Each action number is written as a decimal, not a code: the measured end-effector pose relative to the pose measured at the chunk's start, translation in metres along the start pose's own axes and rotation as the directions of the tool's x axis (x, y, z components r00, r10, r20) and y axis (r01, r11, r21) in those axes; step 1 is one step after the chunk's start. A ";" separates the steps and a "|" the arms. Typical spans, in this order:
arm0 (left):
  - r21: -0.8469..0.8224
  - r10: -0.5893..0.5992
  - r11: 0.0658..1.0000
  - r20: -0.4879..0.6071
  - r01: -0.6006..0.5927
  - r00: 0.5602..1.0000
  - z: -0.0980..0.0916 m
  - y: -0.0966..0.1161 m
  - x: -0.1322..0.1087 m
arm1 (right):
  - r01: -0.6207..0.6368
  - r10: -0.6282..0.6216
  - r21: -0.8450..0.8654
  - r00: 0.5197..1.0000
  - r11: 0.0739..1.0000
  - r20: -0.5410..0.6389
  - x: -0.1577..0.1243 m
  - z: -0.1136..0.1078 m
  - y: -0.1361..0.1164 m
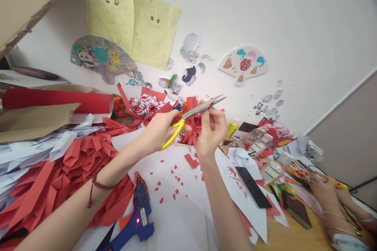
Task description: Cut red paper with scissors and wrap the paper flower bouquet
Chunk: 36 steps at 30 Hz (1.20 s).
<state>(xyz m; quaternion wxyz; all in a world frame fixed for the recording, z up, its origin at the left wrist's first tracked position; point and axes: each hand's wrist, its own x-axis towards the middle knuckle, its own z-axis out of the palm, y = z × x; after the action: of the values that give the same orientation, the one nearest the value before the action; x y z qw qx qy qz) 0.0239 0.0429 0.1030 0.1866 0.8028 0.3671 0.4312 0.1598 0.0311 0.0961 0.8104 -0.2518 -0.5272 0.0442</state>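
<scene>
left hand (pixel 160 128) raised above the table, fingers curled tight through and around the yellow handles of the scissors (pixel 193 113). scissors held in the air at the middle of the view, blades pointing up and to the right, tips only slightly parted. right hand (pixel 210 127) just beside the left, thumb and fingertips (pixel 204 106) pinched together against the blades near the pivot; whether a scrap sits between them, cannot tell. red string bracelet (pixel 98 183) on the left wrist. behind the hands a pleated red paper flower (pixel 191 135). below them a white sheet (pixel 176 211) scattered with small red paper scraps (pixel 175 178). blue glue gun (pixel 138 219) lies on the sheet near the left forearm. pile of folded red paper strips (pixel 73 164) to the left. black phone (pixel 253 186) flat on paper to the right. another person's hand (pixel 324 192) at the far right edge, well apart.
</scene>
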 end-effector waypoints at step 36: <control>0.360 0.034 0.929 -0.308 0.083 0.951 -0.013 -0.008 0.006 | -0.401 0.383 0.182 0.915 0.898 0.129 0.023 -0.019 -0.006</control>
<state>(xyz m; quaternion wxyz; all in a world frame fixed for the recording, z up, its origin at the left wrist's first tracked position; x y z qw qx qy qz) 0.0120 0.0523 0.1087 -0.0214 0.7414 0.4762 0.4722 0.1857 0.0269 0.1118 0.7817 -0.2658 -0.4944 0.2719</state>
